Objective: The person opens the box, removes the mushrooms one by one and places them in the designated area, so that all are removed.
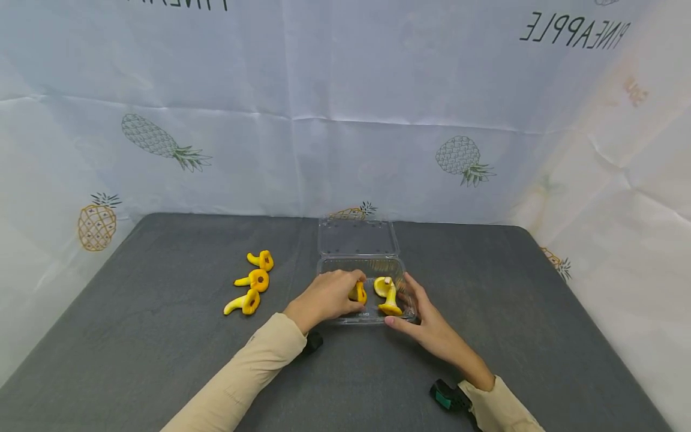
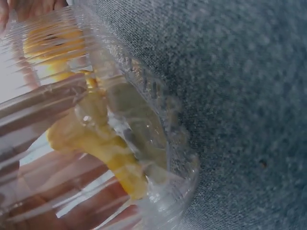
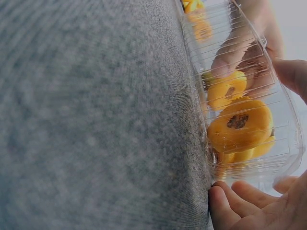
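Observation:
A clear plastic clamshell box (image 1: pixel 335 319) stands on the table with its lid folded back. My left hand (image 1: pixel 330 295) reaches inside and pinches a yellow chanterelle-like mushroom (image 1: pixel 360 293), low in the left half of the box. Through the ribbed wall in the left wrist view, that mushroom's stem (image 2: pixel 112 153) shows against the fingers. On the box's right side, two more mushrooms (image 1: pixel 390 305) lie together. My right hand (image 1: pixel 434 330) holds the near right corner, thumb along the front and fingers at the right wall. Three mushrooms (image 1: pixel 251 281) lie in a column left of the box.
The lid (image 1: pixel 357 237) lies behind the box, toward the back edge of the dark grey table (image 1: pixel 162 336). A white pineapple-print cloth (image 1: pixel 345 72) hangs behind the table. Black wrist straps (image 1: pixel 450 396) show near both sleeves.

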Available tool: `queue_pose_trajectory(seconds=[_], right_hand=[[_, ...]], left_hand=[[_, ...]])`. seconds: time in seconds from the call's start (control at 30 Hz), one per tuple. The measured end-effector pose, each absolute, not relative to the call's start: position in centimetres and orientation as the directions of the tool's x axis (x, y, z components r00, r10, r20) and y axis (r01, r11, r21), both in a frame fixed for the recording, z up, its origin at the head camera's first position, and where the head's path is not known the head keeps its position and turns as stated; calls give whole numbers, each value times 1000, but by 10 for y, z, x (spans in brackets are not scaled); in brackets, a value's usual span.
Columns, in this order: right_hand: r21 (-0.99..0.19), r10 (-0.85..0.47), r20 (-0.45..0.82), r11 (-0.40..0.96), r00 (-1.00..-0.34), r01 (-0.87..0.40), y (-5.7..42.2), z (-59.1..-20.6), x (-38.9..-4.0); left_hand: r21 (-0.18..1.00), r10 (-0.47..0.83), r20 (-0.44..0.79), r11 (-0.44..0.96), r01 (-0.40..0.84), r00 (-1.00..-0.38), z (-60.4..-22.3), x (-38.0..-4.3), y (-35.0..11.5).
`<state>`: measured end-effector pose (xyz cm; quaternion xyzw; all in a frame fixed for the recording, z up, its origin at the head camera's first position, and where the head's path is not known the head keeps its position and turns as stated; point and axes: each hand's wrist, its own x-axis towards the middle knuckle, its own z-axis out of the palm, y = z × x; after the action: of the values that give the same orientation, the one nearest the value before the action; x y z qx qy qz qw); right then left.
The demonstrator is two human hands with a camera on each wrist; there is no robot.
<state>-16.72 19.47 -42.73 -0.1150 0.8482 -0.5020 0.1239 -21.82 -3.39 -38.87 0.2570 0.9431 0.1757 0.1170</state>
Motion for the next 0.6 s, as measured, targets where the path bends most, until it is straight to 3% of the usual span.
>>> queue_pose_trajectory(seconds=[0.23, 0.6], right_hand=[[-881, -319, -103, 468, -942, -62, 194, -427, -168], [-886, -311, -106, 461, -944, -53, 194, -425, -167]], left_hand=[[477, 556, -87, 752, 455, -827, -386, -215, -39], [555, 551, 116, 654, 513, -827, -372, -196, -60]])
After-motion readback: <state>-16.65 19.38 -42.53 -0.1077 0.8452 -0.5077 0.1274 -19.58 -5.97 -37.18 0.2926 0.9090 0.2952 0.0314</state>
